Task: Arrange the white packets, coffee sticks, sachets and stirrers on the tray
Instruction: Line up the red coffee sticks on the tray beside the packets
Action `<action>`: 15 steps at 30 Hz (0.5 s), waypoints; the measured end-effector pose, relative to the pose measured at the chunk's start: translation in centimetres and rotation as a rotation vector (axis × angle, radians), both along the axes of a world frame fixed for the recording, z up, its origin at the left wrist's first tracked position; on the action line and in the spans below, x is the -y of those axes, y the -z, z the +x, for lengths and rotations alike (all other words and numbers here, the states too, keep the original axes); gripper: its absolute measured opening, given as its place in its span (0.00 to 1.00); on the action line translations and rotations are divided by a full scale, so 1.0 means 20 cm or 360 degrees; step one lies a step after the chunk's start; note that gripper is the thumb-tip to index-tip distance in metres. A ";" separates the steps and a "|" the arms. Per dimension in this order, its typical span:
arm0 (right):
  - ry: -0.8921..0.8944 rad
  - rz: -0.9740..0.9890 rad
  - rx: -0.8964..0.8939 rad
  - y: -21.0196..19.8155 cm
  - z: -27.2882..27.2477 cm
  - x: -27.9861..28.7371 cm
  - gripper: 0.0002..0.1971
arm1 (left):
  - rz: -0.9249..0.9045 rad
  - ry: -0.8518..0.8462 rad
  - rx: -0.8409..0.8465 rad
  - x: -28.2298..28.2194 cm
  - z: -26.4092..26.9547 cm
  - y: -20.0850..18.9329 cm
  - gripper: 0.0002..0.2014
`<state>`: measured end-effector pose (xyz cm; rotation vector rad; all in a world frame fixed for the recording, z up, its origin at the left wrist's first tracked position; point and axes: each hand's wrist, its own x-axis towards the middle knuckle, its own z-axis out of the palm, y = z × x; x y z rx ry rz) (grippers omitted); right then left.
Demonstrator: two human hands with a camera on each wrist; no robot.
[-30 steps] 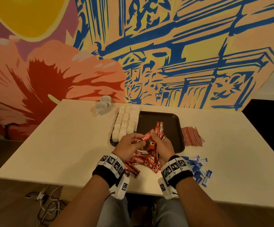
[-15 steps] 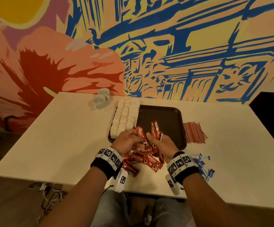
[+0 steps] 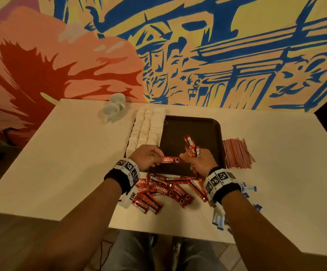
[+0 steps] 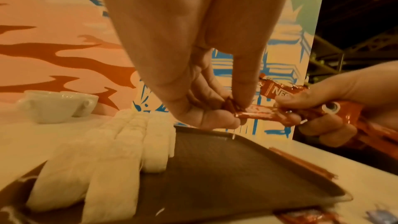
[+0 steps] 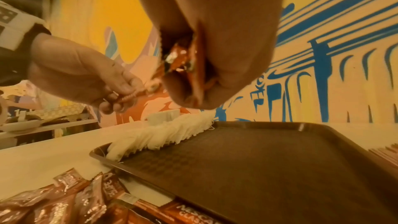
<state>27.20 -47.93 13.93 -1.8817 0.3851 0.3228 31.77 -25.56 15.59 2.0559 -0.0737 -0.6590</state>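
A dark brown tray (image 3: pixel 192 127) lies on the white table with rows of white packets (image 3: pixel 148 127) along its left side. My left hand (image 3: pixel 149 159) pinches one end of a red coffee stick (image 3: pixel 170 159) held level over the tray's near edge. My right hand (image 3: pixel 197 160) grips a bunch of red coffee sticks (image 3: pixel 191 146) that fan upward, and its thumb touches the other end of the level stick (image 4: pixel 267 113). More red sticks (image 3: pixel 166 189) lie in a pile on the table below my wrists. The tray's middle (image 5: pixel 258 159) is bare.
Red stirrers (image 3: pixel 236 154) lie in a heap right of the tray. Blue sachets (image 3: pixel 246 190) are scattered by my right wrist. Two white cups (image 3: pixel 113 108) stand at the back left. The painted wall runs along the table's far edge.
The stick in my left hand has turned from tilted to level and now bridges both hands. Both hands stay over the tray's near edge; the camera has tipped further down.
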 end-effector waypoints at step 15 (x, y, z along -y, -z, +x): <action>0.0289 0.0266 -0.0253 0.02 0.13 0.11 0.12 | 0.0845 0.0256 0.0200 0.09 0.09 0.34 0.07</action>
